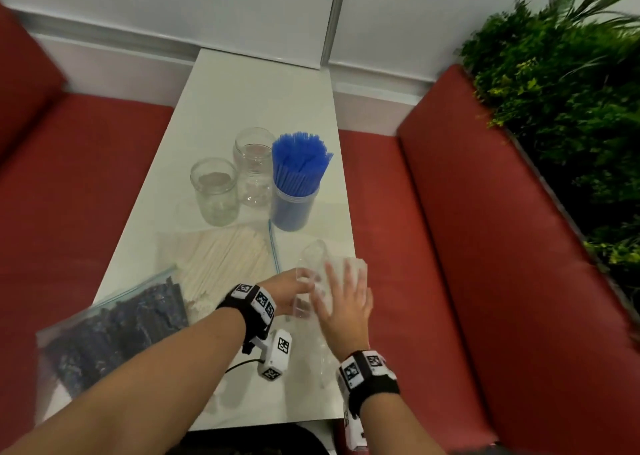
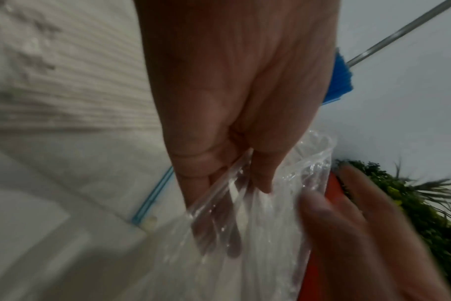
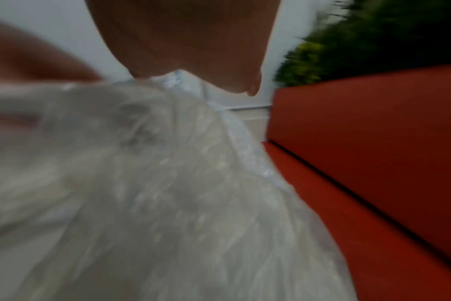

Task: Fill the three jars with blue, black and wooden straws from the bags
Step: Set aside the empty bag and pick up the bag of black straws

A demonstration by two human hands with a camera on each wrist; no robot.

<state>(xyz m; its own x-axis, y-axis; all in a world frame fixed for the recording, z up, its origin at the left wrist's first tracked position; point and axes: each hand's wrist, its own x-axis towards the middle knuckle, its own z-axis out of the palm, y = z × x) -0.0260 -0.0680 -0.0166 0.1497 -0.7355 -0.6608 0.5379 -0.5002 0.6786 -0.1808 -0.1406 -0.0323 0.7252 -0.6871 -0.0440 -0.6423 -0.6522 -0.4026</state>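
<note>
A jar packed with blue straws (image 1: 297,180) stands mid-table, with two empty glass jars (image 1: 215,191) (image 1: 254,167) to its left. Nearer lie a zip bag of wooden straws (image 1: 221,260) and a zip bag of black straws (image 1: 114,333). An empty clear plastic bag (image 1: 320,264) is held above the table's near right part. My left hand (image 1: 298,291) pinches its edge between thumb and fingers; the left wrist view shows that pinch on the bag (image 2: 265,213). My right hand (image 1: 346,298) lies against the bag with fingers straight and spread. The right wrist view is blurred and filled by the bag (image 3: 142,183).
The narrow white table (image 1: 263,90) runs away from me to a white wall. Red bench cushions (image 1: 485,246) flank it on both sides. Green plants (image 1: 561,101) stand behind the right bench.
</note>
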